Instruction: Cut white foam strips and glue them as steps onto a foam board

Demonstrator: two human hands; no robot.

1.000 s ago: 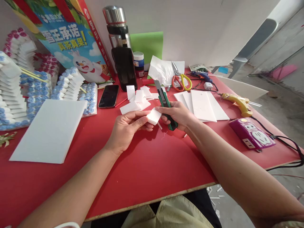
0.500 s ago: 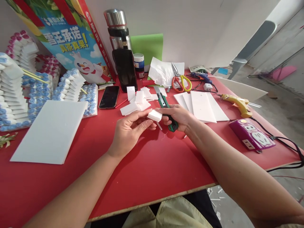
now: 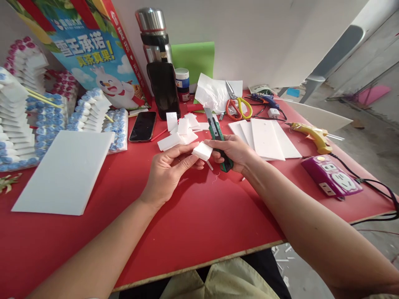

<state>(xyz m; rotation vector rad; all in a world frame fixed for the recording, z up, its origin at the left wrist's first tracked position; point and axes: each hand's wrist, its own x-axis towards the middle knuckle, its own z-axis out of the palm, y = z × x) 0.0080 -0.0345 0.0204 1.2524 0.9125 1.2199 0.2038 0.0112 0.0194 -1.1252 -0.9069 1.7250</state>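
I see the green-and-black utility knife (image 3: 217, 132) with its silver blade pointing forward and slightly left, its long axis slanting back into the right hand (image 3: 235, 153), whose fingers are curled around the handle. The left hand (image 3: 163, 172) pinches a small white rectangular block (image 3: 202, 150) above the red bench (image 3: 187, 232), broad face up. Behind, the steel-and-black thermos bottle (image 3: 151, 25) and white-lidded blue jar (image 3: 182, 79) are capped, contents hidden from me. The block looks plain and straight-edged.
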